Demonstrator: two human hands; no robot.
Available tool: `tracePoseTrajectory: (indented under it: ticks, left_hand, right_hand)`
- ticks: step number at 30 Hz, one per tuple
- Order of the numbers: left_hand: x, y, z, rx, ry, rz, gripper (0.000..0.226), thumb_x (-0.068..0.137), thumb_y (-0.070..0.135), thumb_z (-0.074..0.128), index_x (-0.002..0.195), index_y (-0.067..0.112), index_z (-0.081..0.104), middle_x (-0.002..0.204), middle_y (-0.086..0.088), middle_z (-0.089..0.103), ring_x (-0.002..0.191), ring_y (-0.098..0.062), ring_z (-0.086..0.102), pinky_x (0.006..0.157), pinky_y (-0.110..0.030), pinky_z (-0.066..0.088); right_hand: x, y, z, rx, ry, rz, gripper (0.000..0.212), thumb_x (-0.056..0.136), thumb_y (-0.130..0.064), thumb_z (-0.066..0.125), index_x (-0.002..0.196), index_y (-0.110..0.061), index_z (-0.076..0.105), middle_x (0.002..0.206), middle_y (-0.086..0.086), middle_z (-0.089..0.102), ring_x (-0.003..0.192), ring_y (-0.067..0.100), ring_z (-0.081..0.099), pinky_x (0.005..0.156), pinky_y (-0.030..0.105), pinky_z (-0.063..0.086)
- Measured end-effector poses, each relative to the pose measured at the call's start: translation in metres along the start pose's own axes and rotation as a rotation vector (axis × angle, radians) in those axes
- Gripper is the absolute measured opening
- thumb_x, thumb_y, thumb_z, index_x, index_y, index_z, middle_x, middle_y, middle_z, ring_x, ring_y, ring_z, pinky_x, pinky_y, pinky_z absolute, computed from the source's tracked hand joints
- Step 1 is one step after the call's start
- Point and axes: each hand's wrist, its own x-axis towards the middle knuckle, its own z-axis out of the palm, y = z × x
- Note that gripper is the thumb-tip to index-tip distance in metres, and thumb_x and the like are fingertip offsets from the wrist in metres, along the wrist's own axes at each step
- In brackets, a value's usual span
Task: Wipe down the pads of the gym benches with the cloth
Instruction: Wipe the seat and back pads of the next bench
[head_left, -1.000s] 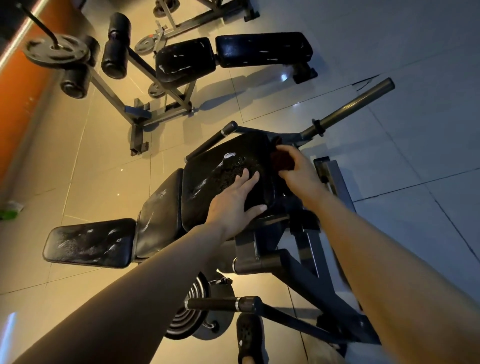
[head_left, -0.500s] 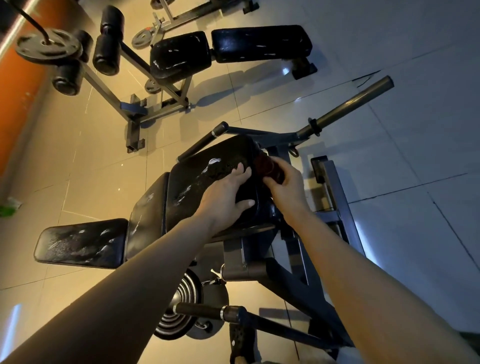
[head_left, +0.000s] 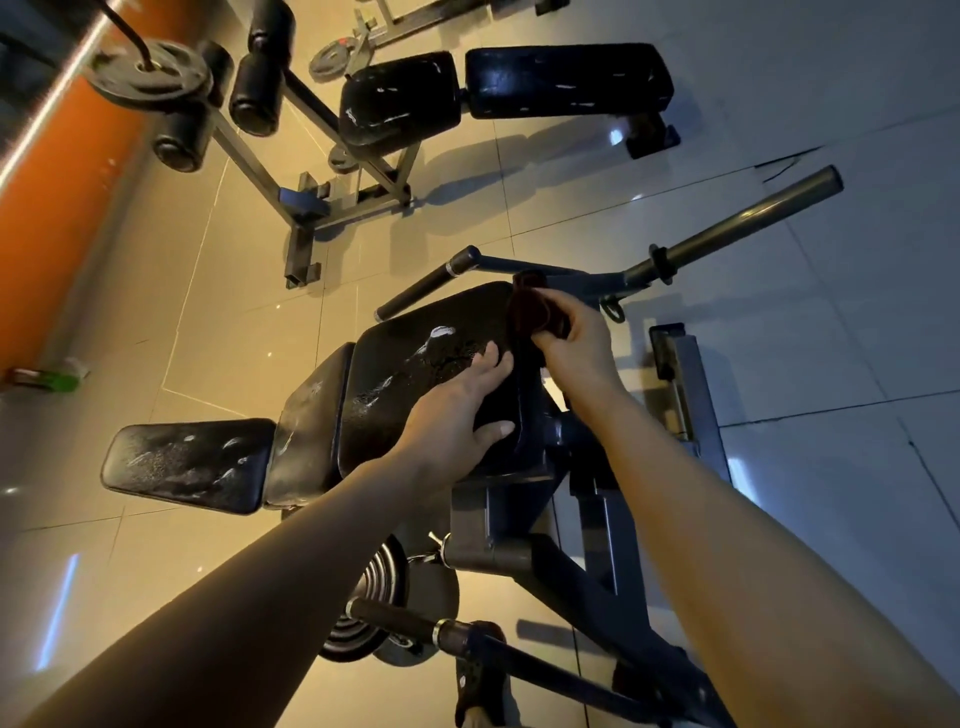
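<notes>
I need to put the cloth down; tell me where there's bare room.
The flat end pad is bare, as is the floor between the two benches. It is crowded at the upper pad, where both hands work: left hand, right hand gripping the cloth.

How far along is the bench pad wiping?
Nothing looks finished. In hand: the right hand holds the dark red cloth at the near bench's angled black pad; the left hand steadies it. Left: its flat black end pad and the far black bench remain streaked white.
</notes>
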Motion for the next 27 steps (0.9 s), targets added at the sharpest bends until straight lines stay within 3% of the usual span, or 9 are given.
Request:
tracePoseTrajectory:
  ticks: [2, 7, 11, 12, 16, 20, 23, 25, 27]
  left_hand:
    - [0.000, 0.000, 0.000, -0.005, 0.000, -0.004, 0.075, 0.093, 0.020, 0.061, 0.152, 0.029, 0.017, 0.160, 0.010, 0.008, 0.146, -0.007, 0.009, 0.120, -0.035, 0.014]
    - [0.001, -0.002, 0.001, 0.003, -0.010, -0.006, 0.074, 0.093, 0.021, 0.061, 0.152, 0.030, 0.017, 0.160, 0.010, 0.008, 0.146, -0.007, 0.011, 0.119, -0.034, 0.017]
    - [0.001, -0.001, 0.002, -0.001, -0.005, -0.011, 0.074, 0.092, 0.020, 0.061, 0.151, 0.031, 0.018, 0.159, 0.010, 0.009, 0.146, -0.006, 0.010, 0.119, -0.035, 0.016]
    - [0.001, -0.001, 0.002, -0.003, -0.006, -0.011, 0.074, 0.092, 0.021, 0.061, 0.151, 0.030, 0.017, 0.159, 0.010, 0.009, 0.146, -0.006, 0.009, 0.119, -0.035, 0.016]
    - [0.002, -0.005, 0.002, -0.025, -0.015, -0.008, 0.075, 0.092, 0.022, 0.062, 0.151, 0.031, 0.017, 0.159, 0.012, 0.009, 0.146, -0.005, 0.009, 0.120, -0.039, 0.015]
    - [0.003, -0.008, 0.002, -0.040, -0.003, -0.007, 0.076, 0.090, 0.022, 0.065, 0.150, 0.033, 0.019, 0.158, 0.014, 0.010, 0.145, -0.004, 0.010, 0.120, -0.040, 0.016]
    - [0.003, -0.009, 0.002, -0.044, 0.006, 0.003, 0.076, 0.090, 0.022, 0.065, 0.149, 0.033, 0.019, 0.158, 0.015, 0.010, 0.145, -0.003, 0.010, 0.120, -0.037, 0.014]
    - [0.003, -0.010, 0.002, -0.046, 0.009, 0.003, 0.076, 0.089, 0.023, 0.065, 0.149, 0.034, 0.020, 0.157, 0.015, 0.011, 0.145, -0.003, 0.010, 0.119, -0.036, 0.013]
    - [0.003, -0.010, 0.001, -0.052, 0.009, 0.001, 0.076, 0.089, 0.023, 0.065, 0.149, 0.033, 0.020, 0.158, 0.014, 0.012, 0.145, -0.004, 0.010, 0.119, -0.036, 0.013]
  right_hand:
    - [0.006, 0.001, -0.004, 0.004, -0.024, 0.015, 0.042, 0.092, -0.005, 0.057, 0.128, -0.027, 0.057, 0.120, -0.010, 0.060, 0.117, 0.005, 0.052, 0.107, 0.041, 0.042]
    - [-0.047, 0.011, -0.015, 0.047, -0.113, 0.020, 0.043, 0.091, 0.000, 0.058, 0.122, -0.030, 0.059, 0.112, -0.024, 0.055, 0.107, -0.012, 0.050, 0.105, 0.029, 0.044]
    - [-0.032, 0.003, -0.007, -0.013, -0.086, -0.071, 0.043, 0.092, -0.002, 0.057, 0.126, -0.028, 0.057, 0.122, -0.016, 0.055, 0.118, -0.004, 0.048, 0.099, 0.011, 0.038]
    - [-0.016, -0.001, -0.004, -0.038, -0.076, -0.066, 0.042, 0.093, -0.002, 0.056, 0.127, -0.027, 0.057, 0.123, -0.013, 0.057, 0.119, 0.000, 0.048, 0.099, 0.012, 0.038]
    - [0.022, 0.001, -0.010, 0.016, -0.052, 0.048, 0.040, 0.093, -0.006, 0.056, 0.128, -0.025, 0.057, 0.115, -0.011, 0.061, 0.116, 0.008, 0.054, 0.103, 0.037, 0.045]
    - [-0.034, 0.014, -0.019, 0.078, -0.097, 0.133, 0.037, 0.092, -0.003, 0.056, 0.118, -0.030, 0.059, 0.109, -0.016, 0.060, 0.108, 0.001, 0.055, 0.096, 0.029, 0.045]
    - [-0.090, 0.036, -0.026, 0.141, -0.148, 0.267, 0.042, 0.092, -0.002, 0.056, 0.109, -0.041, 0.055, 0.111, -0.015, 0.060, 0.110, 0.005, 0.055, 0.099, 0.034, 0.045]
    - [-0.102, 0.047, -0.026, 0.129, -0.097, 0.326, 0.040, 0.092, -0.003, 0.057, 0.116, -0.035, 0.055, 0.118, -0.008, 0.060, 0.118, 0.014, 0.054, 0.101, 0.039, 0.045]
    - [-0.089, 0.043, -0.023, 0.106, 0.023, 0.274, 0.043, 0.091, -0.003, 0.058, 0.125, -0.029, 0.053, 0.124, -0.007, 0.057, 0.121, 0.013, 0.051, 0.103, 0.038, 0.044]
